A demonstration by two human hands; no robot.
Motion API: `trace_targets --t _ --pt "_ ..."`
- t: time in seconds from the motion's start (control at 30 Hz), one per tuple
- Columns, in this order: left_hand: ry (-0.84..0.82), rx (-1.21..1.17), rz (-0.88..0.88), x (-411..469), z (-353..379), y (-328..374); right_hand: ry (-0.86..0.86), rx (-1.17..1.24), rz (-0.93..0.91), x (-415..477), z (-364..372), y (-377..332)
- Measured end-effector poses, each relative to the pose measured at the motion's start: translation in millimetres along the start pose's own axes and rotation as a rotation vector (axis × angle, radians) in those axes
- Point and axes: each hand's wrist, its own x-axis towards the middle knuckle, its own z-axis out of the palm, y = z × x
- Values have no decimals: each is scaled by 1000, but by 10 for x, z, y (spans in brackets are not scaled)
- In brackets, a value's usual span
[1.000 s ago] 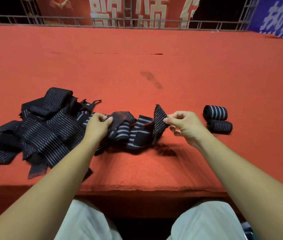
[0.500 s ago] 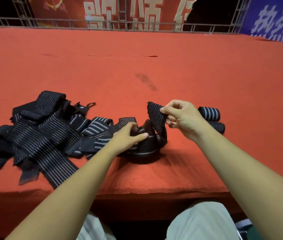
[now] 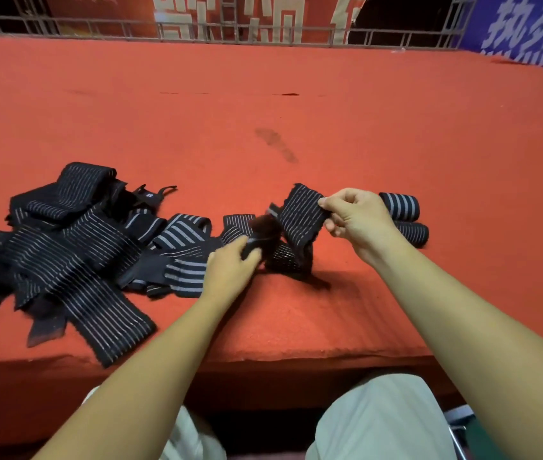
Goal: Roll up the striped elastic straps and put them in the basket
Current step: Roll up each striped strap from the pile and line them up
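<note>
A black strap with thin pale stripes (image 3: pixel 300 214) is lifted off the red platform (image 3: pixel 263 121) near its front edge. My right hand (image 3: pixel 354 220) pinches the strap's upper end between thumb and fingers. My left hand (image 3: pixel 230 267) grips a lower part of the same strap, blurred by motion. A pile of loose striped straps (image 3: pixel 64 247) lies to the left. Two rolled straps (image 3: pixel 399 205) lie side by side just behind my right hand, the nearer one (image 3: pixel 413 234) partly hidden by it. No basket is in view.
The platform's front edge (image 3: pixel 263 355) drops off just above my knees. A metal railing (image 3: pixel 263 31) and red and blue banners stand along the far side. A dark smudge (image 3: pixel 276 144) marks the carpet mid-platform.
My left hand has slid right along the strap from beside the pile, bunching it toward my right hand. My right hand has lifted the strap's end slightly.
</note>
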Motion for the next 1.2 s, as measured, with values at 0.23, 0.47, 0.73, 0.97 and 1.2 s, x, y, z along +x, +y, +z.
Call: trace_targets --t 0.23,0.47,0.73,0.97,1.2 --pt "123 -179 -540 369 -336 -163 90 28 103 21 -217 191" --pt "405 124 -20 177 -325 241 -121 5 87 -141 -62 46" --pt "-387 -619 60 56 -276 601 -193 128 102 -143 35 -202" --pt "-236 -826 -163 33 -276 733 -211 -60 171 -203 -34 -18" --pt "-235 -945 -330 0 -305 749 -158 -84 88 -216 -47 28"
